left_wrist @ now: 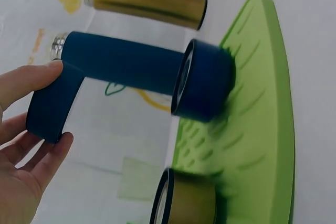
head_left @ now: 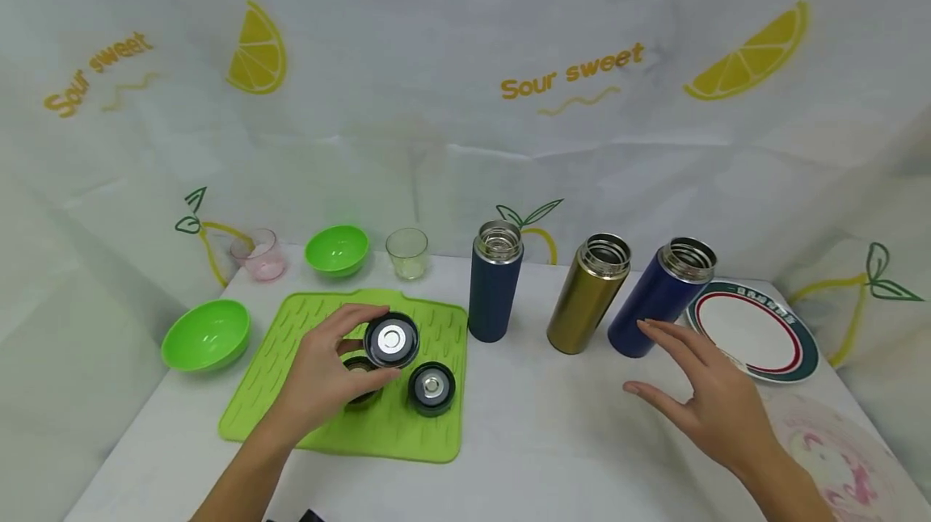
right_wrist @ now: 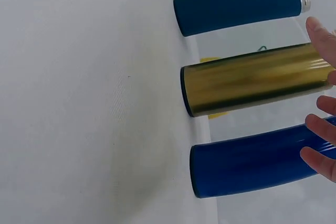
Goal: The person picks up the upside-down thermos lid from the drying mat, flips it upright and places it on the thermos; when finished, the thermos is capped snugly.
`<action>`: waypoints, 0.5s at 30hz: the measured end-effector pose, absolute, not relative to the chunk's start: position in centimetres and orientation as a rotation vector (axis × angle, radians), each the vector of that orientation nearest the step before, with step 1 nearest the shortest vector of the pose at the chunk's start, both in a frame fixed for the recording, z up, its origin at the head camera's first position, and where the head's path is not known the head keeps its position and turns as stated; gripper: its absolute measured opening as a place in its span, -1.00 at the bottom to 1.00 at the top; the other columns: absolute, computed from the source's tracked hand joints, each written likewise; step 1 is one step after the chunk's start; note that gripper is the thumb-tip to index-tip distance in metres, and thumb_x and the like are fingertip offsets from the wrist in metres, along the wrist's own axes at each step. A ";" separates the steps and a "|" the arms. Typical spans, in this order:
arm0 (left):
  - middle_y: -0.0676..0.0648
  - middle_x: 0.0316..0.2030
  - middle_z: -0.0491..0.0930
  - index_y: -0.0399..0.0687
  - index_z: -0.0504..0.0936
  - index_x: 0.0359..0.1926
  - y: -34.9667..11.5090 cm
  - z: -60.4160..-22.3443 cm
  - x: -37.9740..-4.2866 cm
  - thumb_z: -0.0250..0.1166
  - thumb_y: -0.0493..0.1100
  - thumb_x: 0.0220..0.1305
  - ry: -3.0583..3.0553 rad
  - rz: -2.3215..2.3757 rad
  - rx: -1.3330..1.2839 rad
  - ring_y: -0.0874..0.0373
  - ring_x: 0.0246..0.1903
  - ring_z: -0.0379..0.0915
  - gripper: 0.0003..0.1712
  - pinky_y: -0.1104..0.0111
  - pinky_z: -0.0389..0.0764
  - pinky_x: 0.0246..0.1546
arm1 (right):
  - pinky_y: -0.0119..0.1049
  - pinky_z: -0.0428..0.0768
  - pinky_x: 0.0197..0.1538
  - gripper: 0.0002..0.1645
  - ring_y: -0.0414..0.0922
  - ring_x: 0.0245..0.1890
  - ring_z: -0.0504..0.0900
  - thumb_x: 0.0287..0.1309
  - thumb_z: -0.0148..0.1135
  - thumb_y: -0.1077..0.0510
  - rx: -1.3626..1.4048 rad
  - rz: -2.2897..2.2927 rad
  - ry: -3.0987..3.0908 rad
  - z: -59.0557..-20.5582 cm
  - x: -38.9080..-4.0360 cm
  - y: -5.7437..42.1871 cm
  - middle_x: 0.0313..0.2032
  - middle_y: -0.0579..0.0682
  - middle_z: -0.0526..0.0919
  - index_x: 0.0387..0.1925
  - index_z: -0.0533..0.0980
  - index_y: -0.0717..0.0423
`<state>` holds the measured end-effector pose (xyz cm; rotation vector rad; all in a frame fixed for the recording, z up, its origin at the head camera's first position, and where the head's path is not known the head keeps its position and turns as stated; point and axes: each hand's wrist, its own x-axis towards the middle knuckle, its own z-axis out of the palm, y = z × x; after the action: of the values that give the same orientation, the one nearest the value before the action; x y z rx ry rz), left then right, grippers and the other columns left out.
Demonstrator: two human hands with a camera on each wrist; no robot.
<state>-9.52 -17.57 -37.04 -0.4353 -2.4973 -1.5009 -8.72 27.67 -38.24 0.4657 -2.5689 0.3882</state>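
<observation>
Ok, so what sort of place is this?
Probably a staged setup for handling kitchenware, though I can't be sure: a citrus-printed sheet hangs behind a table holding three lidless bottles.

Orange lettering on the white backdrop reads "Sour sweet" — twice over.

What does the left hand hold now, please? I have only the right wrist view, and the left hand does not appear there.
Observer: The left hand holds a dark blue lid, raised above the green mat.
Operator: Thank you. Which things are lying on this mat?
Observer: A second blue lid and a gold lid.
Operator: And has the gold bottle a lid on it? My picture cuts off its top.
Observer: No, the head view shows its top uncovered.
</observation>
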 end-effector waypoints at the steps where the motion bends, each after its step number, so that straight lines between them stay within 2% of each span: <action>1: -0.02 0.16 0.61 -0.03 0.60 0.24 -17.3 -37.1 -9.6 0.68 -0.25 -0.13 -2.496 -1.506 -0.455 0.33 0.10 0.56 -0.18 0.43 0.73 0.02 | -0.40 0.66 0.03 -0.01 0.05 0.12 0.64 -0.28 0.68 -0.19 0.473 0.397 -2.556 -38.3 -8.8 27.5 0.19 0.00 0.67 0.30 0.53 -0.18; 3: -0.01 0.17 0.62 -0.02 0.60 0.25 -16.7 -37.2 -9.7 0.69 -0.26 -0.15 -2.499 -1.518 -0.488 0.26 0.10 0.59 -0.17 0.43 0.73 0.03 | -0.72 0.49 0.08 -0.04 0.02 0.08 0.67 -0.29 0.70 -0.15 0.486 0.431 -2.541 -38.4 -8.9 27.2 0.15 -0.02 0.69 0.28 0.55 -0.18; 5: -0.02 0.17 0.63 -0.01 0.61 0.25 -16.0 -37.3 -9.8 0.69 -0.27 -0.16 -2.495 -1.546 -0.517 0.20 0.11 0.60 -0.15 0.42 0.73 0.05 | -0.91 0.26 0.08 -0.07 -0.02 0.03 0.69 -0.29 0.71 -0.11 0.499 0.472 -2.528 -38.5 -9.0 27.0 0.11 -0.03 0.71 0.25 0.57 -0.18; 10: -0.02 0.16 0.65 -0.01 0.63 0.23 -13.9 -37.0 -10.3 0.70 -0.26 -0.19 -2.483 -1.604 -0.599 0.13 0.12 0.62 -0.15 0.41 0.73 0.05 | -0.86 0.41 -0.10 -0.11 -0.30 -0.14 0.64 -0.26 0.71 0.02 0.536 0.588 -2.510 -38.3 -9.2 26.4 0.06 -0.05 0.74 0.24 0.58 -0.14; 12: -0.02 0.16 0.66 -0.01 0.63 0.22 -12.8 -36.7 -10.6 0.70 -0.24 -0.18 -2.484 -1.610 -0.639 0.12 0.11 0.63 -0.17 0.41 0.73 0.04 | -0.80 0.48 -0.11 -0.11 -0.45 -0.14 0.60 -0.27 0.71 0.09 0.575 0.658 -2.491 -38.0 -9.4 25.9 0.05 -0.07 0.74 0.24 0.59 -0.11; 15: -0.01 0.15 0.67 -0.01 0.64 0.21 -11.2 -36.3 -11.1 0.70 -0.22 -0.17 -2.492 -1.606 -0.692 0.11 0.12 0.63 -0.19 0.41 0.74 0.02 | -0.77 0.52 -0.02 -0.12 -0.52 -0.08 0.60 -0.26 0.69 0.20 0.657 0.796 -2.453 -37.6 -9.6 24.9 0.02 -0.09 0.73 0.24 0.58 -0.04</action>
<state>-11.07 -11.25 -36.32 -0.6916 -2.4925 -1.6056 -9.58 24.92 -37.59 0.6571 -2.4532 0.7955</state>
